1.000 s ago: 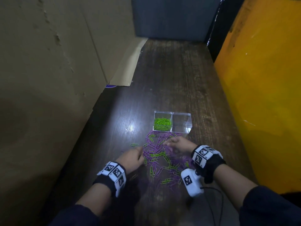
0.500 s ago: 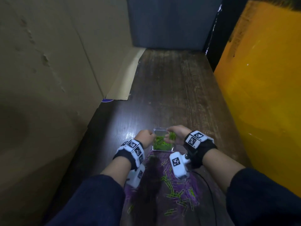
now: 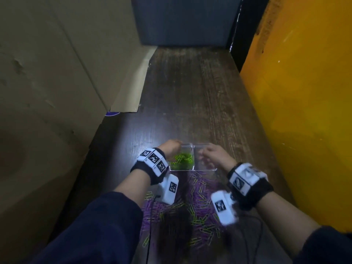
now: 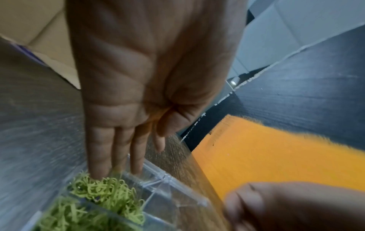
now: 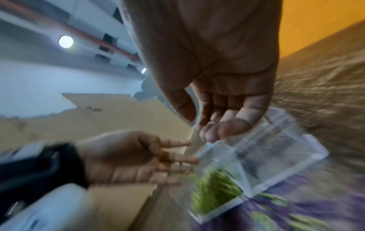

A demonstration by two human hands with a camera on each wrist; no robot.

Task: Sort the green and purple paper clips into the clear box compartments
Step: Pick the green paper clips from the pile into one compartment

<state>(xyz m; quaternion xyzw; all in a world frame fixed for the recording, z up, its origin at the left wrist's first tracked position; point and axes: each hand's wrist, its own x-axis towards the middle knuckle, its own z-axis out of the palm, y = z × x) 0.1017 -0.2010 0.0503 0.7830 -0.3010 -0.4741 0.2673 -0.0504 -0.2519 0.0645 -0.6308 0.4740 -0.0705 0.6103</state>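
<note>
The left hand [image 3: 172, 149] had straight fingers over the green clips [image 3: 182, 159]. The right hand [image 3: 213, 155] hung loose, holding nothing, over the bare half of the clear box [image 3: 204, 169]. One box, two square parts. A mixed pile [image 3: 198, 199] lay at 6 o'clock on the wood table [image 3: 200, 92].

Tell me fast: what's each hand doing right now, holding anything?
Left hand: open, fingers straight, tips over the green clips in the clear box; holding nothing.
Right hand: fingers loosely curled above the other compartment; nothing visibly held.
</note>
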